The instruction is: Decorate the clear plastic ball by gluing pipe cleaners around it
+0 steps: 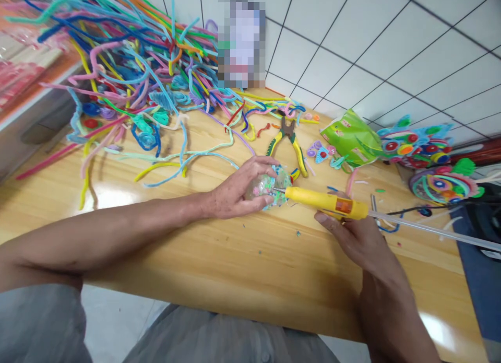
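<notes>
On the wooden desk, the left hand curls its fingers around a clear round piece dotted with coloured bits, while the right hand holds a yellow glue gun (a pale glue stick juts from its back), its metal tip pointing at the piece. Pliers lie just beyond, handles spread, near a green packet. Leftward spreads a tangled heap of fuzzy stems.

Craft workspace; pipe cleaners; pliers
</notes>
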Available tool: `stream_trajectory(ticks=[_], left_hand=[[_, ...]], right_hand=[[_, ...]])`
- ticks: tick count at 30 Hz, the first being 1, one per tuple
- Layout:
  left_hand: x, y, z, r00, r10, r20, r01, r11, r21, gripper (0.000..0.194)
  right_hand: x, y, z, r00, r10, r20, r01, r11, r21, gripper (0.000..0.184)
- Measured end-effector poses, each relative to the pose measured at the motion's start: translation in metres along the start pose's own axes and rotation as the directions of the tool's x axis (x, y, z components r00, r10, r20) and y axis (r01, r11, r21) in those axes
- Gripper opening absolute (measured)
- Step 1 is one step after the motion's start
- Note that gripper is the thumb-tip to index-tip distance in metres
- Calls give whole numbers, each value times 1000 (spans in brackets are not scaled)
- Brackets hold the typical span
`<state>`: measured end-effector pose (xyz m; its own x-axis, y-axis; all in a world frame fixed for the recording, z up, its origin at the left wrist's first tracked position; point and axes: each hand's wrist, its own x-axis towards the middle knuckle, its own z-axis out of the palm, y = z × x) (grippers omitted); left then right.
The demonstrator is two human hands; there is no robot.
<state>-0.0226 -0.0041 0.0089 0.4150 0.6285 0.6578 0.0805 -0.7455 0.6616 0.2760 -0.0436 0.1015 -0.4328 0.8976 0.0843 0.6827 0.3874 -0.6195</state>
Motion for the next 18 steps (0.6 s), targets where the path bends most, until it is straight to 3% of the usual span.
stream_trajectory(ticks=[7,18], left_hand=[[0,0,0,1000,5,-11,-6,1000,-9,48],[1,2,0,1000,-14,-3,14,999,-30,46]], right_hand=[[-3,1,1,996,93,18,-94,987,130,28],[-1,2,1,999,46,-1,-46,998,51,21]])
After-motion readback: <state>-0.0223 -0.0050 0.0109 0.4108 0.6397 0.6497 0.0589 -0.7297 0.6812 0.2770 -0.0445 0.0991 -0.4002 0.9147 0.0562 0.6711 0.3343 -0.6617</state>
